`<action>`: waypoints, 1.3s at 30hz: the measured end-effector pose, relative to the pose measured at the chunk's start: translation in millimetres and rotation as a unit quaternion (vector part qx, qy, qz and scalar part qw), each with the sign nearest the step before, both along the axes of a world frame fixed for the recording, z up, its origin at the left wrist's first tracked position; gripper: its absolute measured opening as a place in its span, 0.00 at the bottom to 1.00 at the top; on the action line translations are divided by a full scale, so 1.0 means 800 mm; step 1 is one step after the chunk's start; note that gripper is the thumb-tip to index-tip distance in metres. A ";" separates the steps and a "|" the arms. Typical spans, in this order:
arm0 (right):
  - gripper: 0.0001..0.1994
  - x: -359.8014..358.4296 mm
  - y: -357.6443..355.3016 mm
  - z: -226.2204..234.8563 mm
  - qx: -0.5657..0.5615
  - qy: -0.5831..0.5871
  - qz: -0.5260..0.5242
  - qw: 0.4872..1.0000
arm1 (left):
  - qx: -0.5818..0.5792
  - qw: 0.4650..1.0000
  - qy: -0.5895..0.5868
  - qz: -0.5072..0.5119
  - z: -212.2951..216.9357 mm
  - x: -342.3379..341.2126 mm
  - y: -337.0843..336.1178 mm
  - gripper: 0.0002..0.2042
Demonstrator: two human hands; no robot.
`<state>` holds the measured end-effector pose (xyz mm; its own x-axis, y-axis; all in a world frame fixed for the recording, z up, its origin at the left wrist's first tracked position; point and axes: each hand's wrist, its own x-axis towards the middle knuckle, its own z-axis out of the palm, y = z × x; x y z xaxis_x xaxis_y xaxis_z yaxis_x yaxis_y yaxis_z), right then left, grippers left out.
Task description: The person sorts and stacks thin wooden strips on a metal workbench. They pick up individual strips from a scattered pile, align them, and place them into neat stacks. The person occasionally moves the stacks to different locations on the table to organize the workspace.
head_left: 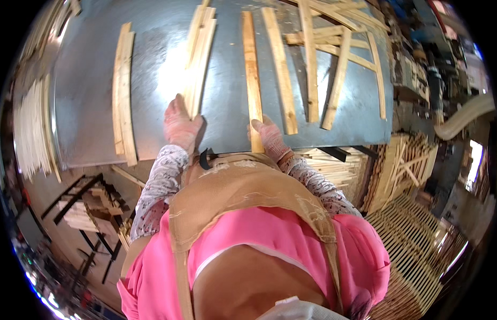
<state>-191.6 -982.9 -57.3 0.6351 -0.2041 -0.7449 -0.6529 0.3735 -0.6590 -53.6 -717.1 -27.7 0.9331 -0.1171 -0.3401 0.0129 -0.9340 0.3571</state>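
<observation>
Both my hands wear pale pinkish work gloves. My left hand [182,124] is at the near end of a small group of pale wooden strips [201,61] lying side by side on the metal table; its fingers lie along their left edge and its thumb is on the right. My right hand [271,137] grips the near end of a single, more orange wooden strip [251,69], the thumb on top and the other fingers partly hidden. That strip points away from me, its near end reaching the table edge by my apron.
Two strips [123,90] lie together on the left of the metal table [88,69]. Several separate strips [279,69] lie to the right, with a crossed heap [339,34] behind. Stacked slats [32,128] stand beyond the left edge; wood stacks [400,170] stand at lower right.
</observation>
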 end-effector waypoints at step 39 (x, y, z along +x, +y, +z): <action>0.29 -0.298 -0.261 -0.040 -0.491 0.026 -0.457 0.741 | 0.176 0.982 0.041 0.050 -0.015 -0.012 -0.034 0.57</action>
